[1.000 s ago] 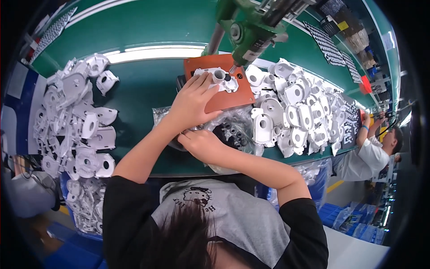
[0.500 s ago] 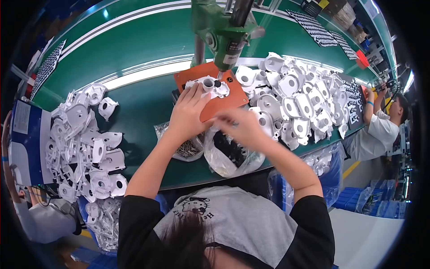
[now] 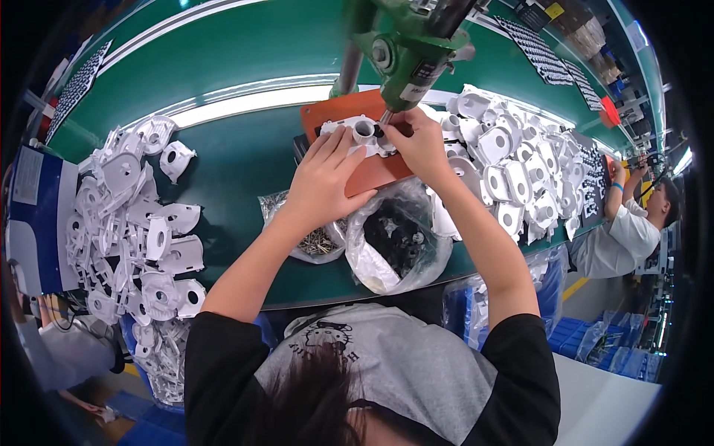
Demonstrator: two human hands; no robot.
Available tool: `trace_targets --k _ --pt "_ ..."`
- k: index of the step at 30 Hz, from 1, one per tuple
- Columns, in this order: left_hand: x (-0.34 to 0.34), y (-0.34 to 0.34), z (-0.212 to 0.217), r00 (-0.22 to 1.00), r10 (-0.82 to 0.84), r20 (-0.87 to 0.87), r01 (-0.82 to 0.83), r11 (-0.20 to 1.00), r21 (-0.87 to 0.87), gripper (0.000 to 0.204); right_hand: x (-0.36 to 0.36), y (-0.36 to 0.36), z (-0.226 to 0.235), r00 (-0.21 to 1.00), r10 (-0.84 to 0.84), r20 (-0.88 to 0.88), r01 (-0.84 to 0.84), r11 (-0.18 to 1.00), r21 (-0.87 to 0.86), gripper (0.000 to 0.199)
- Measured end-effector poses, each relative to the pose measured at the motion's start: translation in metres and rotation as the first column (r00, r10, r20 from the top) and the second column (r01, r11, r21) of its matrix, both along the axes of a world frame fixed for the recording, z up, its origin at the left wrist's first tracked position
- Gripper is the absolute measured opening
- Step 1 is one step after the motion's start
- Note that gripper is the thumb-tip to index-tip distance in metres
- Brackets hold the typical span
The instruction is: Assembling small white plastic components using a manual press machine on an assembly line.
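Observation:
A white plastic part [image 3: 364, 129] with a round upright collar lies on the orange plate [image 3: 381, 172] below the green press [image 3: 416, 56]. My left hand [image 3: 325, 175] rests on the part's left side, its fingers stretched flat over it and its thumb out over the plate. At the part's right end, just under the press's tip [image 3: 386, 117], my right hand [image 3: 418, 145] is closed in a pinch. Its fingertips meet beside a small dark spot on the part. What they hold, if anything, is too small and covered to make out.
Near me stand a clear bag of black pieces [image 3: 398, 238] and a bag of screws [image 3: 318, 244]. White parts are heaped at right [image 3: 513, 167] and left [image 3: 123, 178]. A blue-white box [image 3: 41, 215] stands far left. Another person [image 3: 621, 230] works at far right.
My right hand has risen from above the bag of black pieces to the part under the press. My left hand stays on the part. The whole view has shifted slightly.

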State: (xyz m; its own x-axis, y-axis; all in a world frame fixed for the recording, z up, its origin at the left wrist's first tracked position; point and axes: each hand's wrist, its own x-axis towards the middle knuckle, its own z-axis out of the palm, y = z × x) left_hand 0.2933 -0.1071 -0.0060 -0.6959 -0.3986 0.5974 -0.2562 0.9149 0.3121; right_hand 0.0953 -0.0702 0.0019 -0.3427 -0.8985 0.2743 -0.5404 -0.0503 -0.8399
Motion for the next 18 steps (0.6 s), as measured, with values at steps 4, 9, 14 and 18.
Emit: trace_targets --k 4,9,14,18 --pt "0.001 0.001 0.002 1.000 0.015 0.016 -0.015 0.999 0.035 0.058 0.001 -0.002 0.000 1.000 0.006 0.009 -0.006 1.000 -0.024 0.015" --pt "0.003 0.000 0.002 1.000 0.017 0.012 -0.018 0.999 0.038 0.058 0.003 0.001 0.003 0.998 0.047 -0.039 -0.048 0.998 -0.029 0.013" --pt "0.002 0.001 0.000 1.000 0.015 0.009 -0.015 1.000 0.028 0.058 0.004 0.004 0.005 0.999 0.019 -0.030 -0.021 0.997 -0.080 0.013" --pt "0.002 0.001 0.000 1.000 0.011 0.007 -0.011 0.999 0.040 0.058 0.004 0.004 0.004 0.995 0.023 -0.096 -0.031 0.996 -0.080 0.014"
